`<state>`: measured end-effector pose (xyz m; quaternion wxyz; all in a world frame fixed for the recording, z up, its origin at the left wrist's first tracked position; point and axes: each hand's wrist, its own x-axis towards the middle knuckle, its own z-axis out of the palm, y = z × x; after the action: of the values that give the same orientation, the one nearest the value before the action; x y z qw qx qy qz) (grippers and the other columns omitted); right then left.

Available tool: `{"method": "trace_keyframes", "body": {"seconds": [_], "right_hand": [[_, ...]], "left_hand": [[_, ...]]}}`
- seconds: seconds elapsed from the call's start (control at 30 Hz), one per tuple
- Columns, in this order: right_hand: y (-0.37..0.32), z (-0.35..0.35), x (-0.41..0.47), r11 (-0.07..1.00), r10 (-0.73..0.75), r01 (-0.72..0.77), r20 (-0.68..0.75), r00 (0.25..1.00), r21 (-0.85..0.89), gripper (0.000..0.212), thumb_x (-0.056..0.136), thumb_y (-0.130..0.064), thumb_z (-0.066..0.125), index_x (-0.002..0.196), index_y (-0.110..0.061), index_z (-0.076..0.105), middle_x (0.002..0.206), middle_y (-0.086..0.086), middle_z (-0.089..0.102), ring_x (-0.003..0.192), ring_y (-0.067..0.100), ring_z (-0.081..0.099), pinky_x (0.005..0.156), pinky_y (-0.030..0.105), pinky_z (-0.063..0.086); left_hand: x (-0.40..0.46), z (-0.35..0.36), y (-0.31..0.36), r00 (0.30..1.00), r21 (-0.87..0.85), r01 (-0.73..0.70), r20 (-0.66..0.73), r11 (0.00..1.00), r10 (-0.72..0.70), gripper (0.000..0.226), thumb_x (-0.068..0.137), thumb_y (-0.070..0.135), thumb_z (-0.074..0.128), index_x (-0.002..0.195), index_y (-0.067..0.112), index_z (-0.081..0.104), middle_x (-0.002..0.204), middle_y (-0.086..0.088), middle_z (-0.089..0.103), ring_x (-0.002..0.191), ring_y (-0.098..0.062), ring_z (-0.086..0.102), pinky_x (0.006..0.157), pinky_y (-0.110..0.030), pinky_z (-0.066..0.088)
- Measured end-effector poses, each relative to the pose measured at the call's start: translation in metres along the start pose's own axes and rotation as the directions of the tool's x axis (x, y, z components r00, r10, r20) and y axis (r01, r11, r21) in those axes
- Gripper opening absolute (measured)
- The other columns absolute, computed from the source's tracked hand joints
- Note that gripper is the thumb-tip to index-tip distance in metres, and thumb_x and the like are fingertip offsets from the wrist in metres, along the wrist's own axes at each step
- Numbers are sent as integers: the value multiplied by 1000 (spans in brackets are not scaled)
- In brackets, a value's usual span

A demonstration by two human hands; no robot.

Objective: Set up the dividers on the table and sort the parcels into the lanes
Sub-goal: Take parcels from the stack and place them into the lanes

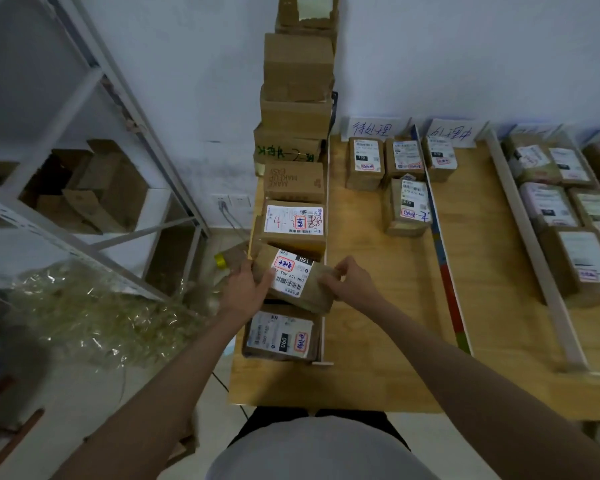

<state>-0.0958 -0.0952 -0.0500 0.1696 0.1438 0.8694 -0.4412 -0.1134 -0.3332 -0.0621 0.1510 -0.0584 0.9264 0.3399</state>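
Note:
A brown parcel (293,282) with a white label marked 15H is held tilted above the table's left strip. My left hand (246,289) grips its left end and my right hand (349,280) grips its right end. Below it lies a parcel marked 090 (281,337), and beyond it a parcel with red writing (293,221). A white divider (324,258) borders this strip. A coloured divider (442,251) and a pale divider (530,244) split the wooden table (378,306) into lanes. Several labelled parcels (406,206) lie in the far lanes.
A tall stack of cardboard boxes (297,98) rises against the wall at the table's far left corner. Handwritten lane signs (373,128) lean on the wall. A metal shelf rack (84,168) holding boxes and a heap of clear plastic wrap (94,317) stand to the left.

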Motion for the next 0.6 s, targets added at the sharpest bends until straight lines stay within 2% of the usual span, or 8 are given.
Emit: {"method": "trace_keyframes", "body": {"seconds": [0.03, 0.1, 0.2, 0.27, 0.37, 0.47, 0.6], "right_hand": [[1, -4, -4, 999, 24, -26, 60, 998, 29, 46, 88, -41, 71, 113, -10, 49, 105, 7, 62, 95, 28, 68, 81, 44, 59], [2, -12, -13, 998, 58, -62, 166, 984, 20, 54, 86, -48, 72, 121, -13, 52, 101, 4, 65, 87, 25, 72, 78, 41, 61], [6, -18, -21, 994, 38, -9, 266, 963, -109, 59, 88, -53, 66, 133, -15, 57, 110, 7, 70, 88, 23, 72, 78, 33, 61], [8, -21, -26, 985, 23, 32, 311, 950, -170, 59, 91, -54, 62, 134, -13, 59, 116, 7, 69, 90, 22, 68, 76, 31, 58], [11, -29, -32, 975, 41, 36, 339, 940, -218, 56, 93, -53, 59, 133, -13, 60, 119, 7, 68, 87, 16, 62, 73, 26, 52], [18, -38, -37, 973, 68, 13, 338, 939, -231, 53, 95, -49, 58, 129, -10, 62, 118, 8, 68, 96, 22, 66, 85, 34, 55], [31, -56, -49, 973, 113, -42, 310, 944, -226, 49, 95, -45, 59, 129, -10, 62, 118, 8, 68, 104, 23, 65, 94, 37, 53]], "left_hand": [[0, -2, 0, 1000, -7, -24, 13, 1000, 24, 79, 79, 81, 35, 129, 21, 48, 116, -5, 64, 100, -24, 65, 84, -47, 58], [-5, -7, 6, 996, -11, -70, 46, 998, 70, 71, 85, 75, 41, 132, 22, 49, 114, -3, 65, 100, -22, 65, 84, -44, 58], [-8, -12, 16, 988, 15, -134, 79, 991, 132, 52, 96, 57, 49, 133, 21, 50, 115, -2, 66, 101, -21, 64, 86, -43, 56], [-7, -11, 19, 984, 32, -157, 90, 987, 154, 51, 94, 59, 50, 130, 23, 52, 115, -1, 65, 101, -20, 64, 85, -45, 57], [-6, -6, 25, 977, 65, -189, 110, 980, 181, 53, 90, 62, 53, 128, 23, 55, 116, 2, 65, 100, -17, 63, 85, -42, 57], [-6, 1, 35, 968, 98, -217, 153, 971, 201, 52, 92, 56, 57, 130, 21, 55, 117, 3, 66, 100, -15, 63, 81, -32, 54], [-8, 15, 50, 946, 145, -286, 202, 947, 254, 52, 92, 59, 53, 129, 23, 53, 121, 4, 65, 104, -15, 63, 85, -37, 56]]}}
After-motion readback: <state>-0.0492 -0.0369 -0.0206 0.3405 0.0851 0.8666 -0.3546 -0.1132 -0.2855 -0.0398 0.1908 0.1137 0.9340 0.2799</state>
